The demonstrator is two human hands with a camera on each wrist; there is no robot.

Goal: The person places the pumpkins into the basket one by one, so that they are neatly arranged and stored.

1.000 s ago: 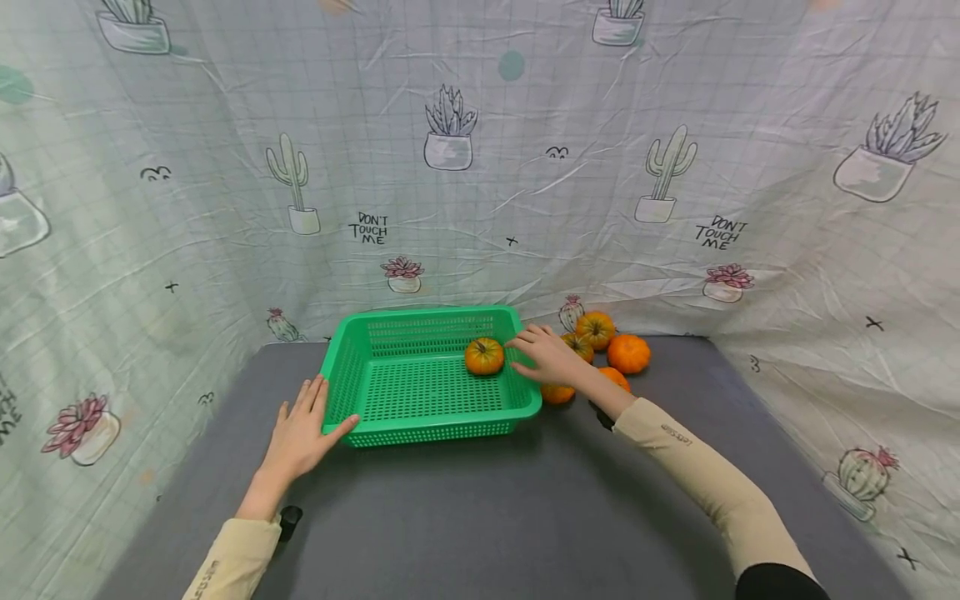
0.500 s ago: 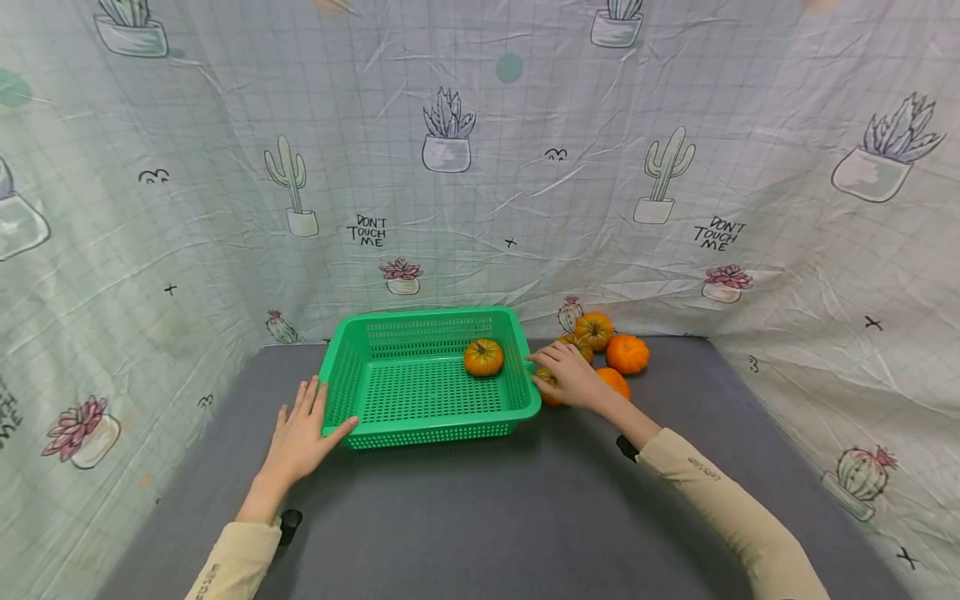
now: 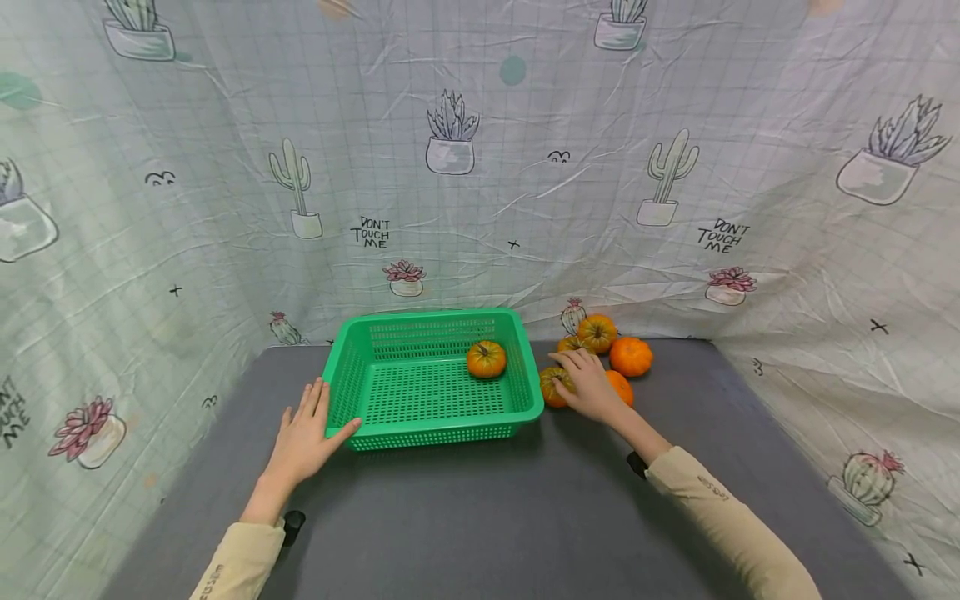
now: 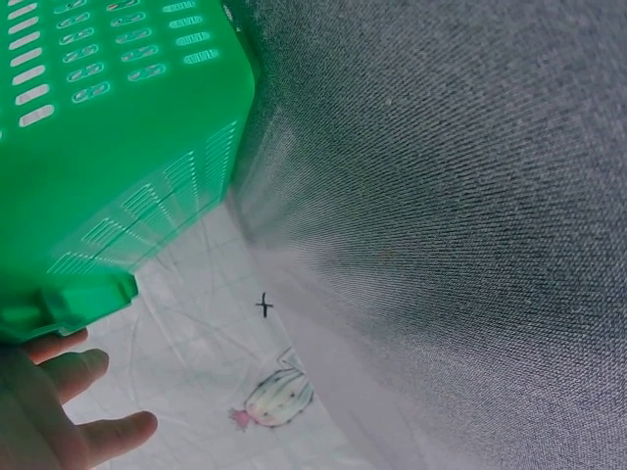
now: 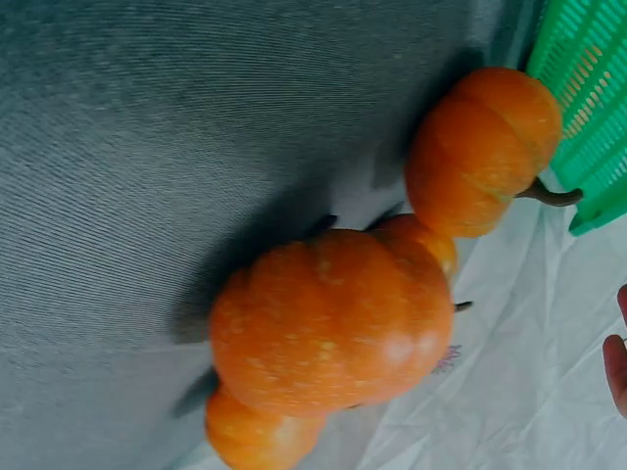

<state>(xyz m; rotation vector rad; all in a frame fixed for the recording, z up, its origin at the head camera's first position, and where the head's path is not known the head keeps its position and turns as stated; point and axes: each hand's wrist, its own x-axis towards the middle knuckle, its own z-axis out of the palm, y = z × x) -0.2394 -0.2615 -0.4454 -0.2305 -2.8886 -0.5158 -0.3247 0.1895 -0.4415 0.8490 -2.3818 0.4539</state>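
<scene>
A green plastic basket (image 3: 442, 425) stands on the grey table, with one small pumpkin (image 3: 486, 360) inside near its right wall. My left hand (image 3: 300, 437) rests at the basket's left rim, fingers spread; the left wrist view has its fingers (image 4: 118, 436) beside the rim. Just right of the basket, my right hand (image 3: 596, 390) hovers over a greenish-orange pumpkin (image 3: 552, 386), fingers relaxed and holding nothing. From the right wrist, that stemmed pumpkin (image 5: 480, 157) sits close to the basket, and fingertips (image 5: 616, 370) show at the right edge, apart from it.
Behind and beside the right hand lie several more pumpkins, including a bright orange one (image 3: 632, 357), a striped one (image 3: 597, 332) at the back and one (image 3: 619, 387) partly hidden by the hand. A white cactus-print cloth (image 3: 510, 208) hangs behind and along both sides.
My right hand has moved from the basket's right rim, rightward and down, to over the nearest pumpkin outside it. The left hand and the basket have stayed put.
</scene>
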